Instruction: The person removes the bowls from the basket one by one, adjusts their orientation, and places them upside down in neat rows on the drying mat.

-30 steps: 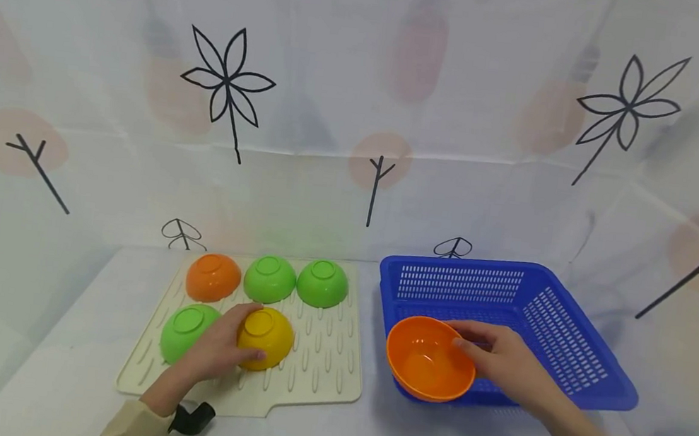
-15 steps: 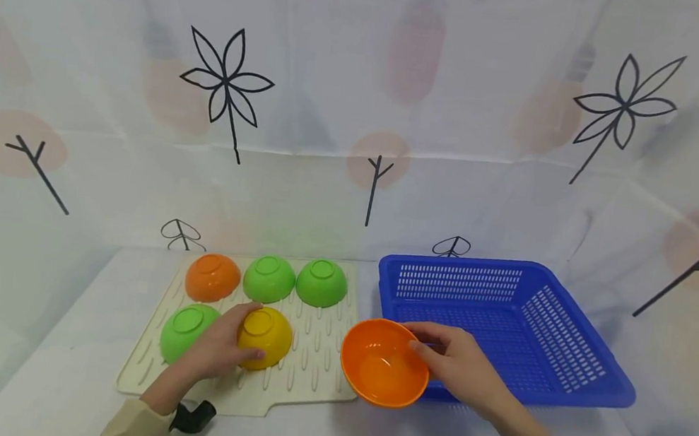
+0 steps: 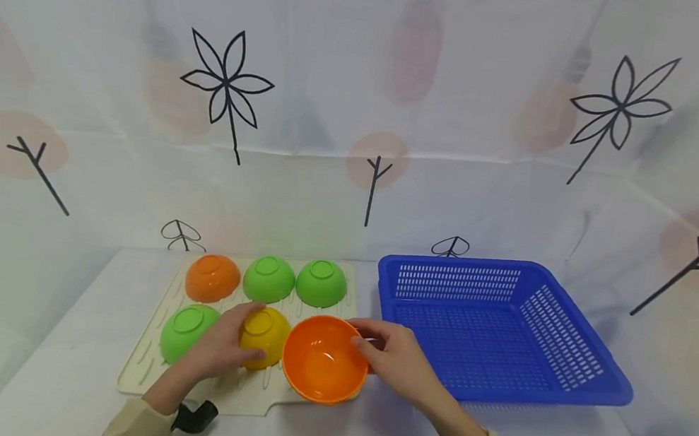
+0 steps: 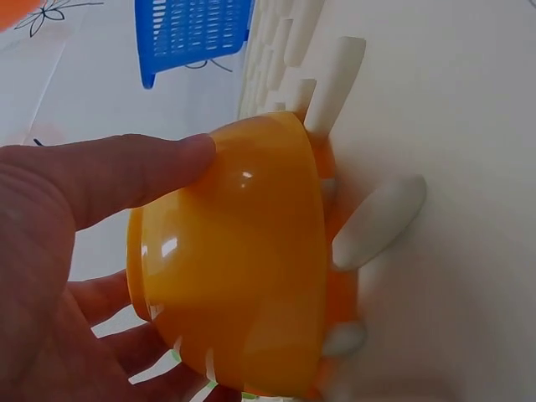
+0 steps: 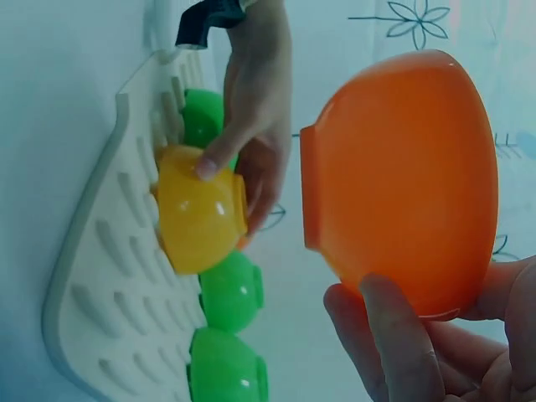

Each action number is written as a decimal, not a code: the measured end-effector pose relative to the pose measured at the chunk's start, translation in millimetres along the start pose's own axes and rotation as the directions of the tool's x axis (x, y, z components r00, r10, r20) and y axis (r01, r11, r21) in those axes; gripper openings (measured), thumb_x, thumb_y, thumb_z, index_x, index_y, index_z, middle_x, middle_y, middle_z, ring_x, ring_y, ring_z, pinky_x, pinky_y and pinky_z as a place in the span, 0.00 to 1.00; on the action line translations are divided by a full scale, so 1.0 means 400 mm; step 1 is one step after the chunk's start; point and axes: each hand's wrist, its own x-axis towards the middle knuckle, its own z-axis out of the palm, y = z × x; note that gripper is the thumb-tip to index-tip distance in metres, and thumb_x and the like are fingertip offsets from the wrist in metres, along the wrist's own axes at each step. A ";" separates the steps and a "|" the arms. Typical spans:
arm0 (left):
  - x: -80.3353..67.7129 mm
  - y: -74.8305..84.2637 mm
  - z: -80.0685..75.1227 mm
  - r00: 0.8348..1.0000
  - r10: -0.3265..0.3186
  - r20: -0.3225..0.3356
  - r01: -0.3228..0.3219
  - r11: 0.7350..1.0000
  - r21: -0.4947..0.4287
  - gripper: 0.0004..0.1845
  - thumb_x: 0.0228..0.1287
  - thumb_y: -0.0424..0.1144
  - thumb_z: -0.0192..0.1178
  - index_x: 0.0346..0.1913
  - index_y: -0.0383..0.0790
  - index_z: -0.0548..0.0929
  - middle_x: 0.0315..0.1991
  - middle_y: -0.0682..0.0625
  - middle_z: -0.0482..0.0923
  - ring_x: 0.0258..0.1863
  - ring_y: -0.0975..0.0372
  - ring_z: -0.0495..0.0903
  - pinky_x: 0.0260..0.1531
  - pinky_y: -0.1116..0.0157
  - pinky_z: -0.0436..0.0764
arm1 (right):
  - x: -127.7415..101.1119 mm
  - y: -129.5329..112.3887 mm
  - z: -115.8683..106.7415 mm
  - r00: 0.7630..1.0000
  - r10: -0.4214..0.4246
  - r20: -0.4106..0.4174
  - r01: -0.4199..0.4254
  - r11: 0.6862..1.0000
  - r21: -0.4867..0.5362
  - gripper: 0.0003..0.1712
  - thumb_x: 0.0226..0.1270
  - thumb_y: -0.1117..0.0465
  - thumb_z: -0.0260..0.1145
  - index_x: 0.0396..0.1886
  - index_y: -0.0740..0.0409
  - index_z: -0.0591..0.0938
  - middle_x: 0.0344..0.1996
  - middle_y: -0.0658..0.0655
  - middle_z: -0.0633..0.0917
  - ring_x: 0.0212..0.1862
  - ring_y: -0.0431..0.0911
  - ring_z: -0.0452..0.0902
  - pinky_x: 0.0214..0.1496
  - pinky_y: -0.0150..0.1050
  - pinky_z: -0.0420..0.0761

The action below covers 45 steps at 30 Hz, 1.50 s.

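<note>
A right hand (image 3: 395, 359) grips an orange bowl (image 3: 323, 359) by its rim, tilted over the drying mat (image 3: 323, 347), while the left hand (image 3: 217, 346) cups the upturned yellow bowl (image 3: 265, 333), steadying it.

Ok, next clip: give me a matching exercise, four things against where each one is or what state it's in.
Things:
1. yellow bowl
2. open orange bowl
3. blue basket
4. upside-down orange bowl

States:
A. sits right of the mat, nothing in it
B. held tilted by the right hand
C. far left corner of the mat
D. upside down, gripped by the left hand

Pairs: 1-D, 2-B, 3-A, 4-C
</note>
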 end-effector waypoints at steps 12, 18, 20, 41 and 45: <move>0.001 0.007 -0.001 1.000 0.028 0.006 -0.028 0.999 -0.020 0.43 0.52 0.40 0.76 0.71 0.40 0.68 0.67 0.41 0.69 0.63 0.46 0.69 0.63 0.42 0.69 | 0.053 0.027 0.029 0.999 -0.047 0.012 0.047 0.999 0.001 0.15 0.73 0.60 0.64 0.55 0.58 0.84 0.46 0.59 0.86 0.41 0.49 0.85 0.33 0.38 0.87; 0.002 0.013 -0.004 0.997 0.084 -0.001 -0.084 0.996 -0.044 0.45 0.52 0.41 0.76 0.72 0.39 0.66 0.70 0.39 0.65 0.67 0.44 0.65 0.65 0.40 0.65 | 0.058 0.035 0.030 0.999 -0.049 0.011 0.049 0.999 -0.005 0.15 0.73 0.59 0.63 0.55 0.58 0.84 0.45 0.58 0.86 0.42 0.49 0.85 0.34 0.38 0.87; 0.000 0.017 -0.007 0.994 0.105 -0.003 -0.105 0.993 -0.056 0.45 0.52 0.42 0.76 0.73 0.40 0.65 0.71 0.40 0.63 0.69 0.44 0.63 0.66 0.40 0.64 | 0.060 0.035 0.029 0.999 -0.045 0.005 0.045 0.999 0.004 0.15 0.73 0.60 0.63 0.55 0.59 0.84 0.46 0.58 0.86 0.43 0.50 0.85 0.34 0.38 0.87; -0.043 0.117 -0.008 0.955 0.296 0.020 -0.262 0.872 -0.414 0.48 0.51 0.46 0.78 0.74 0.52 0.63 0.73 0.52 0.63 0.73 0.49 0.59 0.68 0.40 0.60 | 0.059 0.028 0.034 0.997 0.027 -0.075 -0.023 0.998 0.051 0.16 0.73 0.62 0.63 0.58 0.60 0.82 0.49 0.60 0.85 0.45 0.51 0.85 0.36 0.39 0.87; -0.047 0.121 0.002 0.951 0.306 0.046 -0.252 0.854 -0.455 0.48 0.53 0.44 0.77 0.75 0.50 0.61 0.73 0.52 0.63 0.72 0.50 0.60 0.68 0.41 0.60 | 0.058 0.025 0.036 0.996 0.031 -0.089 -0.027 0.999 0.045 0.16 0.73 0.63 0.63 0.58 0.60 0.82 0.49 0.60 0.85 0.45 0.51 0.85 0.36 0.39 0.87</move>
